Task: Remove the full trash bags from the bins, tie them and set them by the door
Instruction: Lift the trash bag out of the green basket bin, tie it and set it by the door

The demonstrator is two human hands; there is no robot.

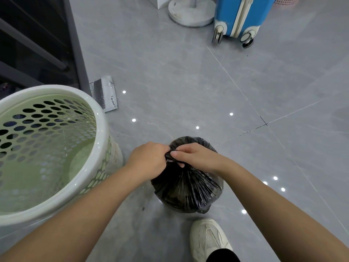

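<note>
Bag (186,188), black and glossy, is sitting on the grey tiled floor (170,72) just right of the bin (102,129) and just beyond a pale shoe (207,241). No brand, label or writing is showing on it or on anything around it.

Both hands are meeting at the bag's neck. The left hand (149,159) is curling into a closed fist around the gathered plastic, knuckles up, with a twist of black film poking out at its right edge. The right hand (194,156) is closing on the same bunch from the other side, thumb and fingers pinching the twisted top, fingertips (174,153) lying on the plastic. The two hands are almost touching each other over the neck.

The bag is looking full and rounded, its film drawn into tight pleats that are fanning down from the pinched neck, catching streaks of light. Whether a knot is already formed is hidden under the fingers.

The bin is standing empty of any liner, a white rim over pale green perforated walls. Farther off, a blue suitcase (243,16) is standing on its wheels beside a round white stand base (190,14), and a silvery foil pouch (105,93) is lying flat near the bin.
</note>
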